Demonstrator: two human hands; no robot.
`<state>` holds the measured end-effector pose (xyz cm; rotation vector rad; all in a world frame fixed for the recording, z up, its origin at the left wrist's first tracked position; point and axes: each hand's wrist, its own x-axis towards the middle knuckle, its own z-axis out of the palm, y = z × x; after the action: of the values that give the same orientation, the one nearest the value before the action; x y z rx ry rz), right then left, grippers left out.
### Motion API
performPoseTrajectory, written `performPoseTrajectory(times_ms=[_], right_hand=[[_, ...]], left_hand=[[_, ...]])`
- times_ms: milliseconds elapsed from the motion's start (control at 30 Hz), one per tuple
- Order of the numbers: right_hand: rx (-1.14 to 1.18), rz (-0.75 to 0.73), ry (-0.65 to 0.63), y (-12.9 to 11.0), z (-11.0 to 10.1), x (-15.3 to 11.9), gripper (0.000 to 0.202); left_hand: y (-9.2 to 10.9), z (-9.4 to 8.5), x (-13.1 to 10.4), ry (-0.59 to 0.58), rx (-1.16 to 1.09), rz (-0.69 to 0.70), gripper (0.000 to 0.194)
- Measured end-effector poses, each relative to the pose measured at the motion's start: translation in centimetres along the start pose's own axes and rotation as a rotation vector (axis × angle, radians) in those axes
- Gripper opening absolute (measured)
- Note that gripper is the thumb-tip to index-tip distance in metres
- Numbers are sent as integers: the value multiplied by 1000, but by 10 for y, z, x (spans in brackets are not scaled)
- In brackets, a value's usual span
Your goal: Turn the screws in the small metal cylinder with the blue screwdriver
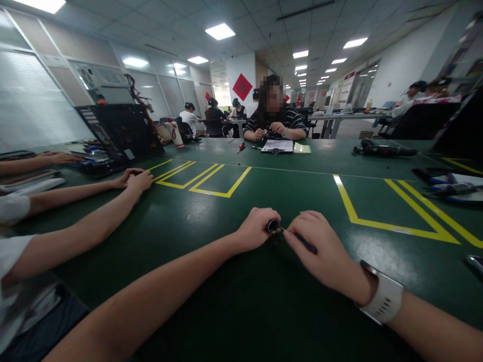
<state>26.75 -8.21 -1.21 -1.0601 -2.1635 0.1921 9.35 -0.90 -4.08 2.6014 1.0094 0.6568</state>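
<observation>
My left hand (255,227) is closed around a short dark hollow cylinder (272,226), its round open end facing me. My right hand (319,246) pinches a small screwdriver (310,247); its dark handle lies along the palm side. The thin shaft points left and reaches the cylinder's rim, but whether it touches a screw there is too small to tell. Both hands are close together, low over the green table (226,311). A few tiny bits (278,242) show on the table just below the cylinder.
Yellow tape outlines (400,230) mark the tabletop. Co-workers' arms (83,226) reach in from the left. Across the table sits a person (275,118) behind a clipboard (277,146). A black power tool (383,149) lies far right, a tool tray (453,186) nearer. Electronic equipment (121,130) stands left.
</observation>
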Motion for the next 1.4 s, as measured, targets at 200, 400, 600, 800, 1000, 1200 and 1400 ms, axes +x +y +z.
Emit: performPoseTrajectory(times_ms=[200, 400, 600, 800, 1000, 1200, 1400], right_hand=[[616, 454, 102, 19, 8, 1, 27], [815, 545, 170, 23, 14, -1, 24], [109, 44, 16, 5, 5, -7, 21], [-86, -117, -62, -3, 5, -7, 20], [347, 264, 6, 12, 0, 0, 27], [845, 544, 141, 30, 7, 3, 24], [1035, 684, 140, 35, 16, 1, 19]], left_hand=[[-3, 0, 0, -2, -161, -48, 14], [-4, 0, 1, -16, -299, -93, 15], [-6, 4, 2, 21, -280, -114, 14], [-6, 5, 1, 12, -202, -94, 9], [-4, 1, 1, -43, -143, -49, 10], [-3, 0, 1, -66, -154, -28, 12], [-3, 0, 2, -57, -180, -71, 12]])
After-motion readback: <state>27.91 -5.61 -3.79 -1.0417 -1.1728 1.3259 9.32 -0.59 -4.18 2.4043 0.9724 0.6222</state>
